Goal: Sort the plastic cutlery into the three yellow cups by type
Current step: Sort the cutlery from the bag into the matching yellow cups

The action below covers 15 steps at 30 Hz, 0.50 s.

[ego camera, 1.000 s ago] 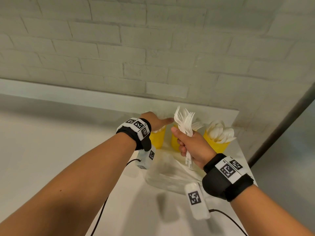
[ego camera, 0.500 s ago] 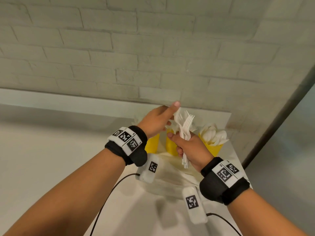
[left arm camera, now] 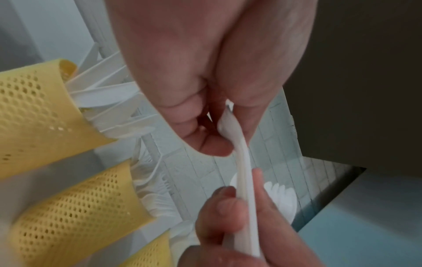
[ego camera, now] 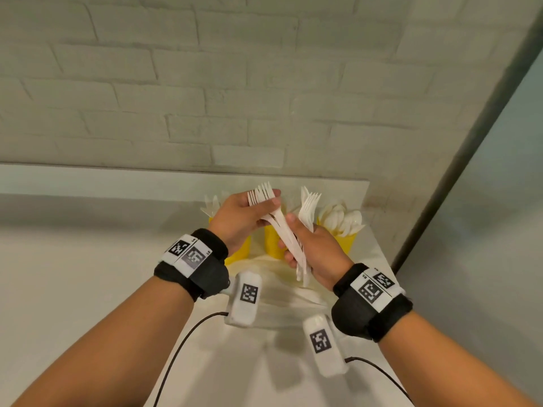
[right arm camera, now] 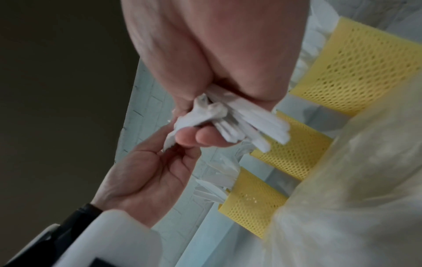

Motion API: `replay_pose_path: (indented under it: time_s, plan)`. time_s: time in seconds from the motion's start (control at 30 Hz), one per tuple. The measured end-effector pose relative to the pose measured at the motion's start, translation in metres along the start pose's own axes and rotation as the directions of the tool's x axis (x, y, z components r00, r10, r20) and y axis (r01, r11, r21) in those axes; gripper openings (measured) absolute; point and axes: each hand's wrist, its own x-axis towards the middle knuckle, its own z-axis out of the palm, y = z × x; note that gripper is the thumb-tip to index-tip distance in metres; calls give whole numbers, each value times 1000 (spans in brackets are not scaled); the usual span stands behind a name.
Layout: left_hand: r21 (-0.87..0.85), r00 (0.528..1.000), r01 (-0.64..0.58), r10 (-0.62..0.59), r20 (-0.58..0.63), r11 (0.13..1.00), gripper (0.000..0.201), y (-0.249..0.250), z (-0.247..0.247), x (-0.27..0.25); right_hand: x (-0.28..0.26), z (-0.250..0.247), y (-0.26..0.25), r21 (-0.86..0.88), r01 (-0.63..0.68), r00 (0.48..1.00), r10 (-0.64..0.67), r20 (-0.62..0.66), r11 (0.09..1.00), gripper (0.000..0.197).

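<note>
Plastic cutlery, white forks in a bundle (ego camera: 293, 239), sits clamped in my right hand (ego camera: 316, 252), whose fingers are curled round the handles; the tines of part of the bundle stand up above the thumb, and the handle ends stick out below the palm. My left hand (ego camera: 239, 220) has its thumb and fingers pinched on the tine ends of a few white forks (ego camera: 263, 195) that slant down into the right hand's grip, so both hands hold the cutlery above the worktop (ego camera: 88, 274). From the left wrist view I see the flat white handles (left arm camera: 243, 180) running edge-on from my left fingers down to the right hand's fingers (left arm camera: 226, 204). From the right wrist view the handle ends (right arm camera: 251, 126) fan out under the right hand, with the left palm (right arm camera: 146, 173) turned up beside them.

Behind the hands three yellow perforated cups stand in a row by the white brick wall (ego camera: 264, 83). The left yellow cup (ego camera: 241, 248) carries white plastic knives (ego camera: 211, 205), the middle yellow cup (ego camera: 271, 242) is mostly hidden by my hands, and the right yellow cup (ego camera: 343, 237) is full of white plastic spoons (ego camera: 342, 220). A crumpled clear plastic bag (ego camera: 282, 292) lies on the worktop just in front of the cups. Black straps with white coded tags wrap both wrists.
</note>
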Motion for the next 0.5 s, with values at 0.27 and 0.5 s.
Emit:
replay_pose_path:
  time_s: [0.27,0.5]
  plan:
    - [-29,997,-23,21,-74,999,20,-1,25,-6,3,1,3,-99,34,995,-43,-94,995,39]
    - [56,970,-196,202,-133,979,16,1,21,-6,9,-9,14,-343,72,976,-138,-171,937,30]
